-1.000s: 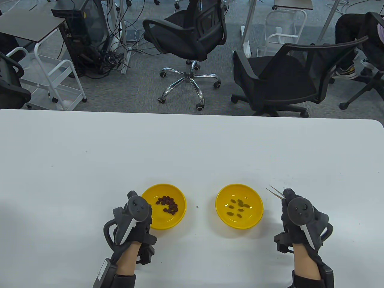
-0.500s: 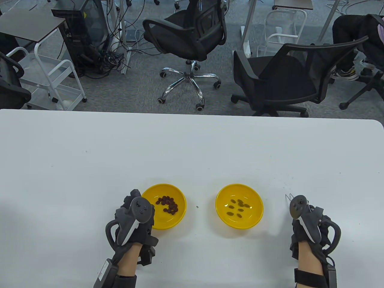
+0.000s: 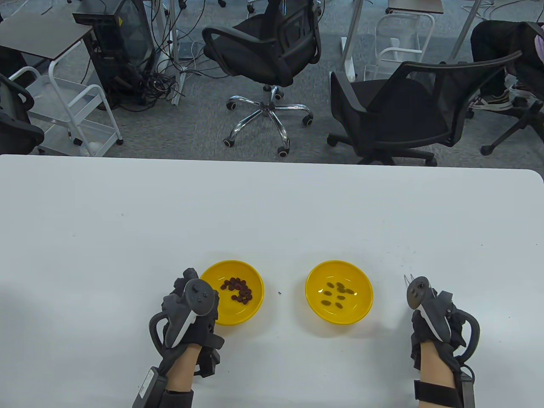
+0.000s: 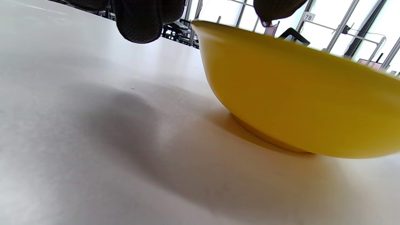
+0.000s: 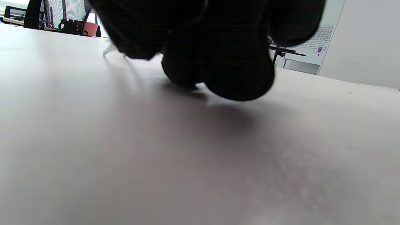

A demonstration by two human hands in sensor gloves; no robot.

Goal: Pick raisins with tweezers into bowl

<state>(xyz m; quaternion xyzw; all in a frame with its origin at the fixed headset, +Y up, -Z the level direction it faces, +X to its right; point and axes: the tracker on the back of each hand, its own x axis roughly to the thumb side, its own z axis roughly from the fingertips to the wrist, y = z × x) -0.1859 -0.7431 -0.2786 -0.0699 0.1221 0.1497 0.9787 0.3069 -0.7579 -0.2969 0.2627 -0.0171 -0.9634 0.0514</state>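
Note:
Two yellow bowls sit near the table's front edge. The left bowl (image 3: 255,308) holds a heap of red-brown raisins (image 3: 239,291); the right bowl (image 3: 365,306) holds several darker raisins (image 3: 338,293). My left hand (image 3: 187,284) is at the left bowl's left rim; in the left wrist view one fingertip (image 4: 275,9) sits over the rim of the bowl (image 4: 297,93) and another hangs outside its wall. My right hand (image 3: 425,306) rests on the table right of the right bowl and grips metal tweezers (image 3: 407,279), whose tips point away from me. The tips also show in the right wrist view (image 5: 107,50).
The white table (image 3: 272,204) stretches wide behind the bowls. A small dark speck (image 3: 279,293) lies between the bowls. Two black office chairs (image 3: 395,110) stand on the floor beyond the far edge.
My right hand has moved right and back toward me and settled on the table. The tweezers have swung from pointing up-left to pointing straight away. My left hand has barely shifted.

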